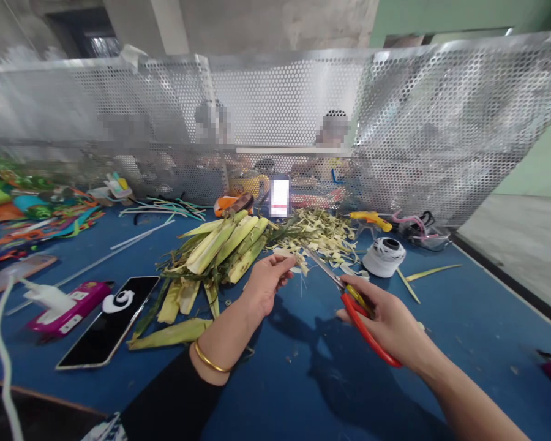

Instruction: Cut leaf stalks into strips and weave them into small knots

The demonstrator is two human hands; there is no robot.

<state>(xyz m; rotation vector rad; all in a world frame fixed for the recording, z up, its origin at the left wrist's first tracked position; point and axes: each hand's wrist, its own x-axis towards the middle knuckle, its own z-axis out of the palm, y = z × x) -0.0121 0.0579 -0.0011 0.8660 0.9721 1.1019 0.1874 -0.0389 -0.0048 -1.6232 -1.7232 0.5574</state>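
Over the blue table (298,367), my left hand (264,285) pinches a small piece of pale corn husk (299,262) between thumb and fingers. My right hand (388,318) grips scissors (362,331) by their red and yellow handles. The blades point up and left towards the husk piece, with a small gap that I cannot judge exactly. Left of my left hand lies a bundle of greenish-yellow corn husks (224,245), with loose leaves below it. Beyond both hands spreads a heap of cut husk scraps (326,236).
A white roll (379,260) stands right of the scraps, near a yellow tool (371,219) and clear goggles (434,239). Leftward lie a black phone (105,331) and a magenta power strip (71,312). A lit phone (280,197) stands before a perforated metal screen (284,92); people sit behind it.
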